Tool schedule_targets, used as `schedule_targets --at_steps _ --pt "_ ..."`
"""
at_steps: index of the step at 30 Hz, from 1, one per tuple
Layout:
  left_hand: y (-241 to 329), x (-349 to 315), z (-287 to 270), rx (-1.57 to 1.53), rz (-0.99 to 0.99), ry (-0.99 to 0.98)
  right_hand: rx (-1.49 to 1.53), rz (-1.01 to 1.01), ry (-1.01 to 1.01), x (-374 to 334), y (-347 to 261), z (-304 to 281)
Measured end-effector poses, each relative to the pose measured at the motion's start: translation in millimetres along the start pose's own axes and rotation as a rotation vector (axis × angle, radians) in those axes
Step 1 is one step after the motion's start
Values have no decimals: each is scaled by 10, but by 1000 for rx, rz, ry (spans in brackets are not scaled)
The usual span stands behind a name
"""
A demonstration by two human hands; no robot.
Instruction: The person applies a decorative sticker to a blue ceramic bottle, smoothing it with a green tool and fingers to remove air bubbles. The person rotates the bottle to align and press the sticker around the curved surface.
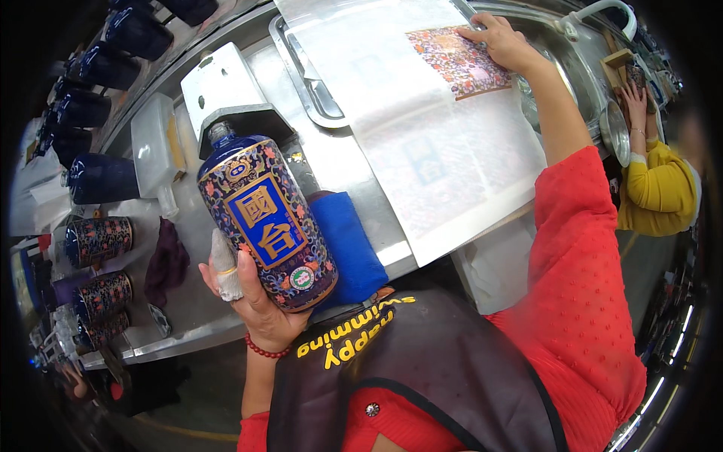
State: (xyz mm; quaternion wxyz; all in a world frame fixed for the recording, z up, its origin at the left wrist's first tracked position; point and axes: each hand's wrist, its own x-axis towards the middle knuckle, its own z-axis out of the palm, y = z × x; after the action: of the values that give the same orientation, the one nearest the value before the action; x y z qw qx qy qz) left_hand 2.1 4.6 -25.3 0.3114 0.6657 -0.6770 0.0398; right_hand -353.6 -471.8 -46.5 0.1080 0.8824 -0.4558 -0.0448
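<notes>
My left hand point(265, 315) is closed around the lower side of a dark blue bottle point(312, 252), which leans with its neck up and to the left. Flowers, scrolls and a blue panel with gold characters cover the bottle. A white wrap covers one finger of that hand. At the far right my right hand point(508, 47) grips the upper right part of a floral decal point(456, 66), with thumb and fingers at its edge. Beneath the decal lie large whitish paper sheets point(459, 169), overhanging the bench's near edge.
A blue cloth point(348, 245) lies beside the bottle; behind it are a white angled stand point(222, 84) and a metal tray point(325, 109). Plain blue bottles point(138, 34) and patterned ones point(98, 239) stand left. A basin point(561, 56) and a co-worker's yellow sleeve point(659, 188) are right.
</notes>
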Motion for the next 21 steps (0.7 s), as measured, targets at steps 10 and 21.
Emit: schedule_targets --at_steps 10,21 --pt "-48 -7 31 -56 -12 0 138 -34 127 90 69 -12" --pt "-18 43 67 -85 -20 64 154 -98 -70 267 -219 -409"
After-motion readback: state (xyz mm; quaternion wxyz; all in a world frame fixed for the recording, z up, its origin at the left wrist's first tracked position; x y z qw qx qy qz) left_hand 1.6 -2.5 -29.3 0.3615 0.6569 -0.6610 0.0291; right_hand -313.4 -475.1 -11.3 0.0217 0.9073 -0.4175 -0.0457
